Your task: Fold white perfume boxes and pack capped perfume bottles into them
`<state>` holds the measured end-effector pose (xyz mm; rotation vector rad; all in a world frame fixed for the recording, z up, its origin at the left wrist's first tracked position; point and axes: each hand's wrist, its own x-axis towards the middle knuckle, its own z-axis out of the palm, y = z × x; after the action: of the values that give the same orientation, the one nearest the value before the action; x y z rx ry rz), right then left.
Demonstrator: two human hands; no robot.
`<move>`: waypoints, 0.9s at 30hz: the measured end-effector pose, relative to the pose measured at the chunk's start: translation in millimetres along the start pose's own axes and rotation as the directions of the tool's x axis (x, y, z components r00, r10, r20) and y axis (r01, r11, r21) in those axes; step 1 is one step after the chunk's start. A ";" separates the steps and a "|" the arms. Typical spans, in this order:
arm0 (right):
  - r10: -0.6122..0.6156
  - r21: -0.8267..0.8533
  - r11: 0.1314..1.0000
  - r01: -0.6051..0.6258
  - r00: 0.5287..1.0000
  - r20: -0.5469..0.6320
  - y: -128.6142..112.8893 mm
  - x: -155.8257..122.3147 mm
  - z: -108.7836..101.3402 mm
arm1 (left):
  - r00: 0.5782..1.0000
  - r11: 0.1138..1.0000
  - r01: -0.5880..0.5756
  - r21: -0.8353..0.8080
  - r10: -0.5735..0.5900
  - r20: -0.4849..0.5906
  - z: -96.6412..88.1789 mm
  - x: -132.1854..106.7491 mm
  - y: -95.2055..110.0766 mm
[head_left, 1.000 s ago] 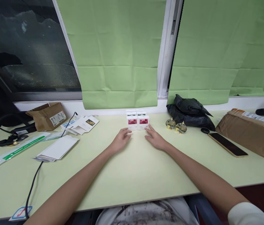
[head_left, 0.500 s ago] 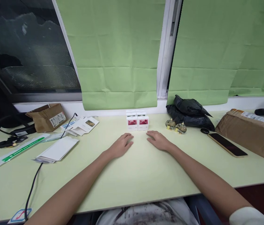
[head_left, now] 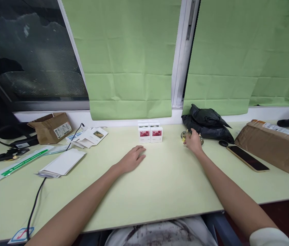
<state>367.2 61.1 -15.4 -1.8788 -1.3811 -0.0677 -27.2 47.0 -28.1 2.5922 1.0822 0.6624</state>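
Note:
My left hand (head_left: 133, 158) lies flat on the pale green table (head_left: 149, 191), fingers stretched out, holding nothing. It rests just in front of a small stack of white boxes with red pictures (head_left: 150, 133). My right hand (head_left: 193, 142) has reached to the right of the boxes. Its fingers curl round two small golden glass bottles (head_left: 183, 136), which it mostly hides. A bit of one bottle shows at the hand's left side.
Black plastic bags (head_left: 207, 123) lie behind the bottles. To the right are a small black cap (head_left: 222, 143), a phone (head_left: 247, 158) and a brown parcel (head_left: 272, 146). At left lie white envelopes (head_left: 62, 163), leaflets (head_left: 90, 136), a cable (head_left: 35, 201), a small carton (head_left: 52, 127) and headphones (head_left: 11, 136).
My right hand left its spot in front of the boxes and moved right onto the glass bottles. My left hand settled flat and stayed where it was.

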 end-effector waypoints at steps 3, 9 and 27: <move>0.048 0.057 0.997 -0.051 0.998 0.044 -0.4 1.1 -2.3 | 1.000 1.000 0.011 0.000 -0.011 0.013 -0.5 0.1 0.7; 0.060 0.032 0.997 -0.063 0.995 0.084 0.2 1.5 -4.3 | 0.999 1.000 0.022 0.001 -0.022 0.023 0.5 0.6 -0.5; -0.007 -0.124 0.992 0.019 0.995 0.103 8.0 5.1 -3.0 | 1.000 1.000 0.009 0.007 -0.009 0.022 -0.7 0.6 2.0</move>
<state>377.0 62.5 -15.3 -2.0004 -1.4884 -0.0665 -25.9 46.0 -26.5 2.5928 1.0906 0.6279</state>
